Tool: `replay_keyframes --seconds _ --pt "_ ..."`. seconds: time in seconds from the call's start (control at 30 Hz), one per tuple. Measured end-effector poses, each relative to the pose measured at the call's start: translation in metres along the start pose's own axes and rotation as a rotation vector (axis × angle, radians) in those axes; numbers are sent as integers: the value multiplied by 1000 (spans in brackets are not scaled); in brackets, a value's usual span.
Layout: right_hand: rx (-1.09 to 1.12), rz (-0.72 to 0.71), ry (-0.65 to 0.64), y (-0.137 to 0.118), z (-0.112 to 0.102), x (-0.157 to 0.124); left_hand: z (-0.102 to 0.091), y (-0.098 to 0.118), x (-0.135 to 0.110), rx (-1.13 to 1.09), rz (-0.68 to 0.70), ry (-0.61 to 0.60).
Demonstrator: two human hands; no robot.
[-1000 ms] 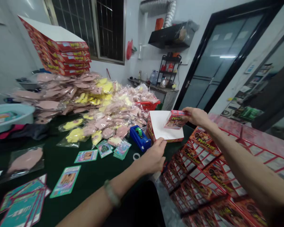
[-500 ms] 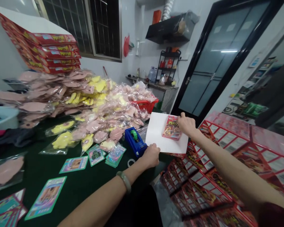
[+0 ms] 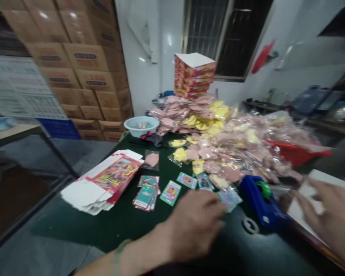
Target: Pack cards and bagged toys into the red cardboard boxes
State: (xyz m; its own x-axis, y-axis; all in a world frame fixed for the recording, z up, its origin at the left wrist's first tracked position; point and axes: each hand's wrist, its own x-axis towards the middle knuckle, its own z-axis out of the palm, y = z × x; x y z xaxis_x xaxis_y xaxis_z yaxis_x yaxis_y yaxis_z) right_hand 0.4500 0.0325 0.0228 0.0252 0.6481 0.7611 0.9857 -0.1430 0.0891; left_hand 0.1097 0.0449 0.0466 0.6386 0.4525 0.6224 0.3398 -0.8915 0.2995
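Right hand (image 3: pixel 329 218) over white card sheet (image 3: pixel 324 175) (blurred, contact unclear).

Carton: white-topped carton (image 3: pixel 332 180), flat white face, red lower edge, running out of view at right.
Right hand (image 3: pixel 330 214): blurred, fingers spread over the carton.
Bagged card (image 3: pixel 230 200): clear sleeve, lying flat just beside the left hand (image 3: pixel 195 226), which is blurred.

blurry hands working over a green table (image 3: pixel 74 226), lots of stuff everywhere

left hand (image 3: pixel 195 226) hovers near loose trading cards (image 3: pixel 170 193) and a blue tape dispenser (image 3: pixel 261 201), right hand (image 3: pixel 330 218) spread right by a white-topped box (image 3: pixel 313 188). flat printed box blanks (image 3: pixel 103 184) lie off left, with a huge pile of bagged pink and yellow items (image 3: pixel 218 142) behind.
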Motion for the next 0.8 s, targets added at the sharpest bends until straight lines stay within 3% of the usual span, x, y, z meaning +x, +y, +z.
replay_keyframes --seconds 0.03,0.1,0.2,0.23,0.27,0.33,0.4,0.5,0.6,0.7,0.8 --pt "223 -117 13 -45 2 6 -23 -20 -27 129 -142 122" --pt "650 -231 -14 -143 4 21 -64 -60 -80 420 -390 153" --pt "912 -336 -395 -282 13 50 -104 -107 -140 823 -760 43" --pt "891 -352 -526 -321 18 60 -111 -115 -153 869 -848 -11" --pt "876 -359 -566 -356 24 68 -115 -121 -163 887 -912 -54" --pt "819 -333 -617 -414 37 80 -115 -124 -174 884 -973 -86" --pt "769 -284 -626 -456 46 84 -109 -123 -177 882 -983 -66" --pt "736 -217 -595 -488 51 83 -100 -122 -180 887 -975 -2" --pt "751 -152 -571 -490 46 93 -102 -120 -184 878 -972 80" --pt "823 -138 -608 -466 30 110 -110 -111 -180 869 -927 220" --pt "965 -233 -630 -422 0 113 -107 -96 -160 749 -787 335"
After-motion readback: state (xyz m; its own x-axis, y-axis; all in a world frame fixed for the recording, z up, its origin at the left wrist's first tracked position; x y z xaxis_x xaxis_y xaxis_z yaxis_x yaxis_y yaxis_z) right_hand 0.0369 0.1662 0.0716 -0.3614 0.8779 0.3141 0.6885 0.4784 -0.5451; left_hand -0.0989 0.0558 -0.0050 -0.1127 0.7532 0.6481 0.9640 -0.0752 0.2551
